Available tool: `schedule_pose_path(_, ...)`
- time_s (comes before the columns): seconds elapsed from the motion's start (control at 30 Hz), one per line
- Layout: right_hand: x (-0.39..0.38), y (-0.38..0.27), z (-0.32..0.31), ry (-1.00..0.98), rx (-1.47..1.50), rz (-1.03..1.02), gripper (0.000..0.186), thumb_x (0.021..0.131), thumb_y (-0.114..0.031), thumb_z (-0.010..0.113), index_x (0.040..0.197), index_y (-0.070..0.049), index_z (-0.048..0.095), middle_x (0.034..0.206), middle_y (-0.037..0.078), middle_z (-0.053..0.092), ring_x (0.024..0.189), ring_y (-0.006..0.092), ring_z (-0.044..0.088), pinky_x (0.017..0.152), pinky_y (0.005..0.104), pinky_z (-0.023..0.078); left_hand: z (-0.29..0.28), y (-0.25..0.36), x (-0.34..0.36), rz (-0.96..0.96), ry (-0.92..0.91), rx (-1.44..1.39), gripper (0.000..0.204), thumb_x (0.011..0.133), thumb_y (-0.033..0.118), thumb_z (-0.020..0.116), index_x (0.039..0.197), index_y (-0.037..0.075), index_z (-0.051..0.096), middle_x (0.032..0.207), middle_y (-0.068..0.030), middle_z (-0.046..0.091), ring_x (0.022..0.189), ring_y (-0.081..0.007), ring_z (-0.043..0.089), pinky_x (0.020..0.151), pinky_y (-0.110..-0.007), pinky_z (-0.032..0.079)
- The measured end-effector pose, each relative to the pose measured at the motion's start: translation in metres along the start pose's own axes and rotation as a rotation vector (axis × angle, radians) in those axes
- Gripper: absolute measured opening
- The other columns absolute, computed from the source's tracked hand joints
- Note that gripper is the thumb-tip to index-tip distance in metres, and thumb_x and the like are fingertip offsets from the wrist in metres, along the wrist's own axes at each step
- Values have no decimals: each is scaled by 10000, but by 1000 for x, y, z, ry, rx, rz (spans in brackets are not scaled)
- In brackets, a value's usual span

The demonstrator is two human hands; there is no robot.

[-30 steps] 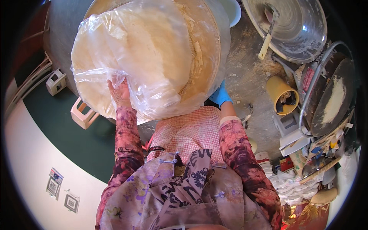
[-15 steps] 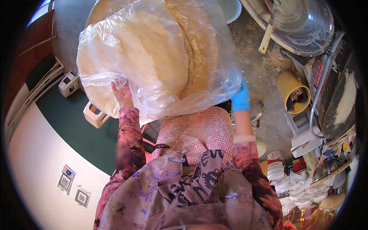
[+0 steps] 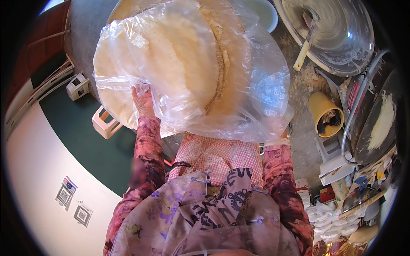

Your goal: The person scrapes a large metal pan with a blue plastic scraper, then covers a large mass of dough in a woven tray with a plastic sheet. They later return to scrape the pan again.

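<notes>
While the left hand grips the clear plastic sheet over pale dough, the right hand's fingers, at five o'clock, stay hidden; their state cannot be told.

Right hand — hidden behind the clear plastic bag.

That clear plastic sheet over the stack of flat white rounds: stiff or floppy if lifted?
Likely floppy: the clear plastic sheet wrinkles and drapes over the stack's edge. Probably light and slippery, given its thin glossy film. The left hand presses it from below.
</notes>
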State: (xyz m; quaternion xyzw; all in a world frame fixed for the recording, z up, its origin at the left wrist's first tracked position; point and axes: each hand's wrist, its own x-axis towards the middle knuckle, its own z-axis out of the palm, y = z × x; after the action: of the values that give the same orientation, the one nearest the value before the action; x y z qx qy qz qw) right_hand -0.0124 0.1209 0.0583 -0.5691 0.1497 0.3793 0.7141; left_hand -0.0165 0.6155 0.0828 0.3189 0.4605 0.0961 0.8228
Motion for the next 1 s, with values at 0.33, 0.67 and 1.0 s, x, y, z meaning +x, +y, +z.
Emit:
schedule_pose_path(0.33, 13, -98, 14, 202, 55, -164, 618, 938, -377, 447, 1426, -68, 226, 1406, 188, 319, 1241, 255, 401, 972, 378, 385, -6, 1, 4, -43, 7, -130, 352, 801, 297, 666, 1077, 92, 591, 1035, -83, 643, 942, -247, 602, 888, -416, 470)
schedule_pose_path(0.67, -10, -134, 105, -244, 314, -150, 856, 750, -357, 695, 1394, 11, 268, 1158, 109, 522, 998, 172, 527, 842, 287, 440, -18, -6, 14, -8, 4, -241, 352, 796, 249, 677, 1078, 63, 578, 1053, -92, 633, 977, -242, 592, 915, -410, 463)
schedule_pose_path(1.0, -1, -230, 272, -444, 200, 12, 540, 800, -81, 632, 1292, 36, 442, 871, -19, 538, 684, 21, 446, 611, 176, 387, 1, -11, 5, -4, -23, -364, 217, 818, 134, 623, 1014, 46, 594, 993, -94, 642, 901, -243, 612, 778, -365, 514)
